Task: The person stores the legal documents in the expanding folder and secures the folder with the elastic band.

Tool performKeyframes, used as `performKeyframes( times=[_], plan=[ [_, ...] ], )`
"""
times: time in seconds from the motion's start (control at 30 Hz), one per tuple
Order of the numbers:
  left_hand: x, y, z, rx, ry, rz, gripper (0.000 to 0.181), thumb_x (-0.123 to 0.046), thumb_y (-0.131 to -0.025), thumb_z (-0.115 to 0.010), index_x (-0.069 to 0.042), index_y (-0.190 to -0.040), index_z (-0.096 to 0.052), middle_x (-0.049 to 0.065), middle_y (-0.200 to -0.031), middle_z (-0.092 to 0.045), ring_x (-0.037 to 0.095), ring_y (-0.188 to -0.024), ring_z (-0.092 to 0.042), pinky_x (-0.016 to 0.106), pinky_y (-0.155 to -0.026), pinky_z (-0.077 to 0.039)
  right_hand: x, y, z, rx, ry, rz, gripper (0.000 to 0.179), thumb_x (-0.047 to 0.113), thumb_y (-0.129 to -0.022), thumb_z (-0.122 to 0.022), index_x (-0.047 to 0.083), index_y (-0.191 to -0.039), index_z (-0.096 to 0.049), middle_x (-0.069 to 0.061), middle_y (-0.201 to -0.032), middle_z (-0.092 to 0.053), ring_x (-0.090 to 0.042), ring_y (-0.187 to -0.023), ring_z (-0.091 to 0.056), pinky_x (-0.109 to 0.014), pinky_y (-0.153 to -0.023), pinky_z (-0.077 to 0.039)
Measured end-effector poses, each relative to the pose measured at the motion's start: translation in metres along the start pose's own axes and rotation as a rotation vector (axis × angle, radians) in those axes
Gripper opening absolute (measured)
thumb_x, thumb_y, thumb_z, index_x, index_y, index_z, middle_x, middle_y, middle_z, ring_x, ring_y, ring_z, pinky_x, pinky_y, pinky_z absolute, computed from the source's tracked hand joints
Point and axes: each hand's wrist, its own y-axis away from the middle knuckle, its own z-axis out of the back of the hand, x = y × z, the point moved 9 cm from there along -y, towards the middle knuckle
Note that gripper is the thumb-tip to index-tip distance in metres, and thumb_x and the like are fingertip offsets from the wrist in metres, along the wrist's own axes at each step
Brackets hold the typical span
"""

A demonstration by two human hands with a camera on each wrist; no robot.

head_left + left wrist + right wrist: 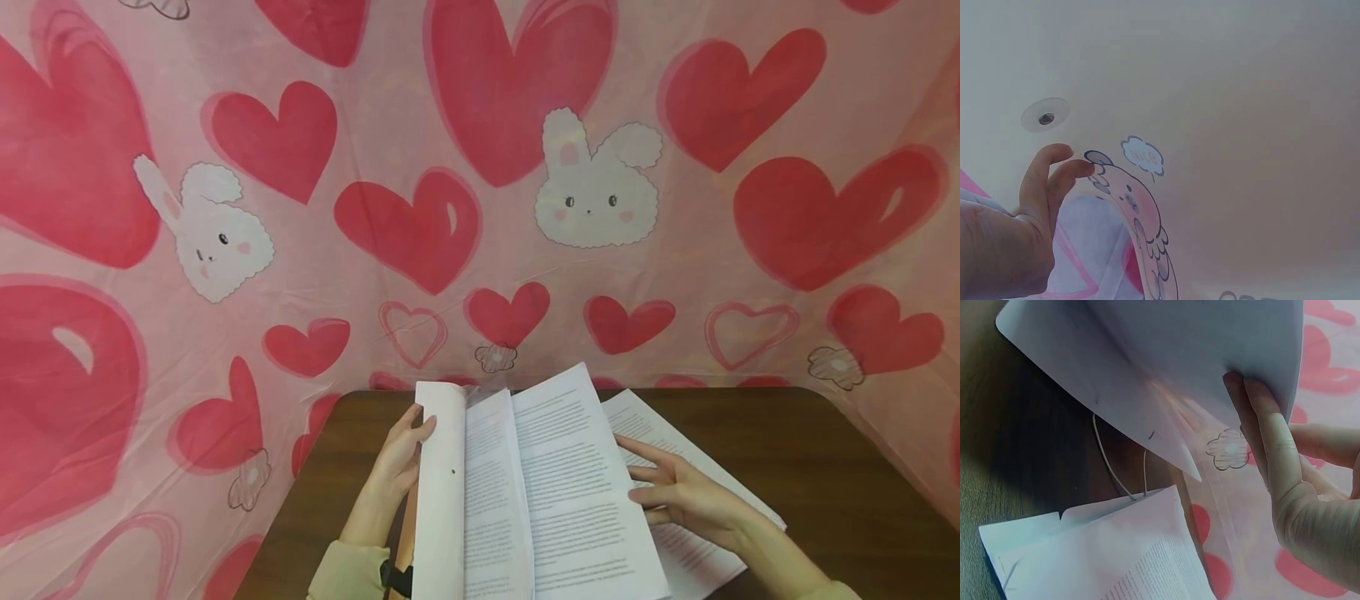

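Note:
My left hand [402,454] pinches the left edge of a white cover [438,500], thumb on the near face. In the left wrist view, the cover's other face [1241,156] carries a cartoon animal, a "Nice" bubble and a round clear fitting; my left hand [1029,231] bends its fingers at its edge. Printed sheets [573,467] lean open beside the cover. At their right edge is my right hand [693,500], fingers spread. In the right wrist view, straight fingers of my right hand [1285,475] touch the sheets' back [1210,337].
More printed sheets [720,467] lie on the brown table [840,500] at right. A thin looped string [1107,453] runs between the lifted sheets and the lower printed sheets [1110,556]. Behind stands a pink cloth [495,225] with hearts and rabbits.

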Motion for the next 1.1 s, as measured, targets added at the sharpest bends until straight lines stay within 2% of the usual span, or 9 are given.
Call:
performKeyframes(
  times=[0.07, 0.33, 0.7, 1.1],
  plan=[
    [0.0, 0.0, 0.0, 0.001, 0.0, 0.001, 0.08, -0.01, -0.115, -0.05, 0.001, -0.175, 0.003, 0.017, -0.156, -0.048, 0.001, -0.11, -0.065, 0.018, -0.092, -0.059, -0.001, -0.002, -0.001, -0.004, 0.001, -0.004, 0.081, -0.004, -0.11, -0.05, 0.018, -0.178, -0.013, -0.001, -0.15, -0.066, -0.023, -0.126, -0.074, -0.042, -0.103, -0.064],
    [0.0, 0.0, 0.0, -0.002, 0.013, 0.002, 0.08, -0.008, -0.115, -0.05, 0.001, -0.175, 0.002, 0.013, -0.149, -0.053, 0.001, -0.108, -0.067, 0.018, -0.091, -0.06, -0.002, -0.008, -0.006, -0.011, 0.009, -0.012, 0.084, -0.004, -0.11, -0.052, 0.007, -0.176, -0.002, -0.003, -0.149, -0.066, -0.024, -0.125, -0.075, -0.042, -0.102, -0.065],
    [-0.001, 0.001, 0.0, -0.008, 0.016, -0.001, 0.079, -0.008, -0.114, -0.051, 0.001, -0.175, -0.001, 0.011, -0.146, -0.056, 0.001, -0.107, -0.067, 0.018, -0.09, -0.06, -0.007, -0.017, -0.012, -0.031, -0.001, -0.018, 0.081, -0.002, -0.109, -0.054, 0.01, -0.177, -0.011, -0.004, -0.146, -0.067, -0.024, -0.122, -0.075, -0.042, -0.101, -0.065],
    [-0.002, 0.001, 0.0, 0.006, 0.027, -0.021, 0.08, -0.008, -0.115, -0.05, 0.003, -0.174, 0.002, 0.009, -0.142, -0.059, 0.0, -0.106, -0.068, 0.018, -0.09, -0.061, -0.015, -0.029, -0.022, -0.046, -0.009, -0.027, 0.087, -0.002, -0.109, -0.056, 0.003, -0.175, 0.0, -0.006, -0.145, -0.068, -0.024, -0.119, -0.076, -0.042, -0.099, -0.066]
  ],
)
